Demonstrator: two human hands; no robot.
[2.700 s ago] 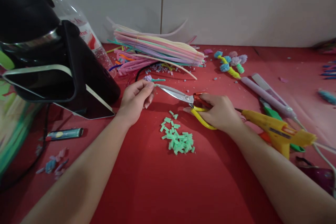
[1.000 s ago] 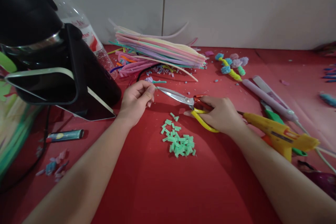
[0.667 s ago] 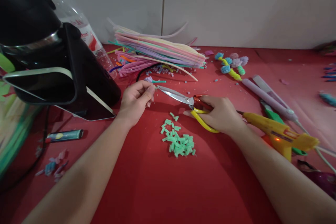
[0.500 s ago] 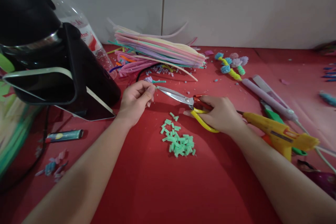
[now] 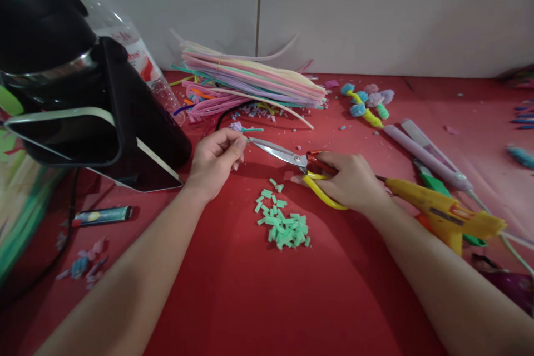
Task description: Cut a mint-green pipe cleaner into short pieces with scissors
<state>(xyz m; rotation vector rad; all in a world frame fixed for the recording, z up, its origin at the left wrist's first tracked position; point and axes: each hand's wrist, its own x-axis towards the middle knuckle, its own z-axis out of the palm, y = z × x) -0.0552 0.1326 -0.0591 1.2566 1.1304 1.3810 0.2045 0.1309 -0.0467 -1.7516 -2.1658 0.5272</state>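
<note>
My right hand (image 5: 348,181) grips scissors (image 5: 278,151) by their loops, one red and one yellow. The blades lie nearly together and point left, their tips touching or almost touching the fingertips of my left hand (image 5: 219,158). Thumb and forefinger of that hand are pinched; whatever is between them is too small and hidden to make out. Below the blades lies a loose pile of short, cut green pieces (image 5: 287,228) on the red tabletop (image 5: 233,295). Just beyond my left fingers rests a small purple and teal fuzzy piece (image 5: 250,129).
Behind is a bundle of pastel pipe cleaners (image 5: 254,78). At left stand a black tumbler (image 5: 154,105), a phone (image 5: 154,169), a plastic bottle (image 5: 144,55) and a lighter (image 5: 102,216). At right lie a purple hair straightener (image 5: 425,153), a yellow glue gun (image 5: 446,214) and pompom-like fuzzy pieces (image 5: 367,103).
</note>
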